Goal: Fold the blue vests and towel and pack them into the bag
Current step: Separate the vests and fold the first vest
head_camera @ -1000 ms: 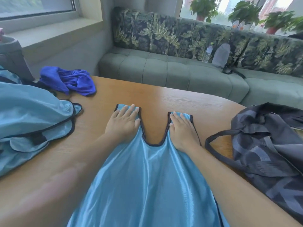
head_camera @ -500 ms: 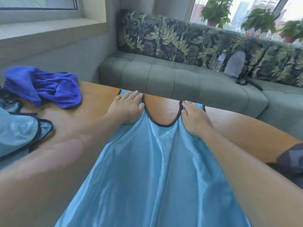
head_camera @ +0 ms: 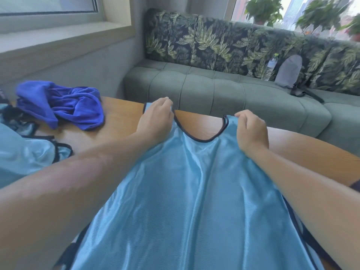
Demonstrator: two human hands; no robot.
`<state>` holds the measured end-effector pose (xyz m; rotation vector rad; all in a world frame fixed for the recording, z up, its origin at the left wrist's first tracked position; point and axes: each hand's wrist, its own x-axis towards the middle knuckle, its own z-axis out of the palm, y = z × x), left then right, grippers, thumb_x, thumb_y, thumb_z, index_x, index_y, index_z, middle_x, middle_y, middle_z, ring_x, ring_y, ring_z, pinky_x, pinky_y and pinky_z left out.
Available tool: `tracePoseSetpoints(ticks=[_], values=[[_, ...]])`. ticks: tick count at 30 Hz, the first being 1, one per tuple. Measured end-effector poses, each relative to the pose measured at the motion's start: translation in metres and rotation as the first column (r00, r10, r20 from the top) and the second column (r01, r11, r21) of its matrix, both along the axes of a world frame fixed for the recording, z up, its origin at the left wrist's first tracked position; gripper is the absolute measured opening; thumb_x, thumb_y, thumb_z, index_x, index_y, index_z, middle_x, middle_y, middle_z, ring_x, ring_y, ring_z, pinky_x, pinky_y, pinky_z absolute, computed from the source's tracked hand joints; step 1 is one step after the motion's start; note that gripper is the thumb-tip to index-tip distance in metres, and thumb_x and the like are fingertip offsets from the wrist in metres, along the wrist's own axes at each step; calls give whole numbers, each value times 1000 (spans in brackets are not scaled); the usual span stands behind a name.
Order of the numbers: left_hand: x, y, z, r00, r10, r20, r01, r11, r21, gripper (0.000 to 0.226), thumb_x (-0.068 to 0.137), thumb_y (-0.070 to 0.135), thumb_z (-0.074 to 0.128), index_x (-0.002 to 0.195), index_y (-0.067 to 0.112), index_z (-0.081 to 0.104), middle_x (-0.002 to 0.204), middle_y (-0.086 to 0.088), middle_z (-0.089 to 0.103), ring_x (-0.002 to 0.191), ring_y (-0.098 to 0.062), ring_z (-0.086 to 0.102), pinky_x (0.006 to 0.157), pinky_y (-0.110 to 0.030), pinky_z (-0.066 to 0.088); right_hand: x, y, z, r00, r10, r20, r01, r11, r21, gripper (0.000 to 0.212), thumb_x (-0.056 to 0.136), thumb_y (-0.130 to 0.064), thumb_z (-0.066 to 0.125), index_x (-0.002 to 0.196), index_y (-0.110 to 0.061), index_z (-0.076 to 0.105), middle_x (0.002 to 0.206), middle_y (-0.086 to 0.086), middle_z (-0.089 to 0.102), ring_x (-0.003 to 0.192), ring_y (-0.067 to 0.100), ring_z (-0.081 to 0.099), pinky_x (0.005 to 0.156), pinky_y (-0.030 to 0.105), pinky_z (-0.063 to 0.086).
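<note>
On the bench (head_camera: 124, 121), left of the light blue vest (head_camera: 194, 191) spread at its middle, lie more light blue vests (head_camera: 25, 154) and a crumpled dark blue towel (head_camera: 64, 106). The left hand (head_camera: 155, 121) grips 1 shoulder strap, fingers curled round it; the right hand (head_camera: 251, 129) pinches the other. No bag shows. The satin looks slippery: uneven pulls could let a strap slide free and skew the fold.

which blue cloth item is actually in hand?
The light blue vest mid-table: both hands grip its shoulder straps. The other vest and dark blue towel lie untouched, left.
</note>
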<state>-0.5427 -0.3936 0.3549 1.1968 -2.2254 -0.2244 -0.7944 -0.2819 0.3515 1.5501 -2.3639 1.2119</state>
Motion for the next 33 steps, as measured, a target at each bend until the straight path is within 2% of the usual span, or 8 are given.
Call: tracePoseSetpoints(ticks=[3, 7, 11, 15, 19, 24, 29, 33], values=[[17, 24, 5, 1000, 14, 24, -16, 996, 87, 27, 105, 11, 36, 120, 5, 58, 122, -13, 61, 106, -36, 58, 86, -44, 44, 3, 19, 5, 983, -49, -178, 47, 999, -15, 40, 108, -29, 33, 90, -4, 59, 86, 17, 64, 87, 38, 56, 72, 43, 42], [46, 57, 19, 989, -25, 145, 13, 997, 80, 26, 103, 16, 39, 118, 10, 60, 120, -11, 62, 107, -36, 60, 90, -51, 49, 13, 33, 25, 994, -64, -83, 76, 986, 149, 46, 109, -36, 28, 97, -4, 59, 98, 16, 70, 91, 39, 59, 80, 48, 49], [69, 109, 30, 984, -49, 169, 25, 990, 139, 29, 102, 19, 42, 124, 7, 58, 125, -13, 59, 117, -35, 55, 97, -49, 45, 49, 71, 38, 997, -60, 39, 48, 965, 258, 36, 109, -29, 29, 104, -5, 55, 94, 15, 62, 100, 40, 58, 74, 41, 39], [88, 178, 13, 918, -50, 395, -53, 968, 246, 64, 101, 50, 48, 154, 18, 32, 159, -8, 31, 147, -36, 26, 120, -44, 24, 105, 140, 28, 993, -75, -94, 111, 881, 461, 45, 106, -39, 36, 141, -12, 45, 137, 17, 56, 127, 38, 51, 103, 44, 39], [107, 216, 3, 901, 5, 433, -155, 938, 310, 93, 81, 90, 23, 160, 42, 9, 170, -1, 4, 153, -41, 2, 123, -54, 5, 134, 210, 7, 987, -70, -145, 146, 775, 615, 62, 105, -51, 28, 158, -19, 20, 166, 12, 20, 151, 37, 16, 123, 48, 13], [139, 210, 4, 887, -42, 459, -93, 959, 268, 116, 52, 103, -8, 156, 54, 11, 171, 8, 4, 155, -34, 2, 124, -50, 5, 119, 259, 4, 992, -18, -125, 89, 808, 583, 64, 105, -56, 25, 161, -25, 20, 170, 1, 7, 156, 25, 0, 126, 42, 3], [155, 203, 4, 879, -102, 465, -32, 962, 272, 100, 64, 101, -6, 154, 59, -2, 171, 13, -5, 157, -26, -5, 125, -46, 3, 109, 272, 8, 992, 53, -117, 20, 835, 550, 60, 106, -54, 31, 159, -27, 27, 169, -5, 14, 156, 15, 4, 124, 36, 6], [154, 205, 6, 907, -106, 407, -8, 963, 268, 114, 61, 100, -14, 159, 48, 12, 171, 8, 3, 157, -20, -3, 126, -43, 5, 109, 275, 11, 995, 37, -90, 14, 864, 503, 57, 107, -49, 33, 156, -21, 36, 167, 1, 24, 155, 17, 13, 124, 35, 11]])
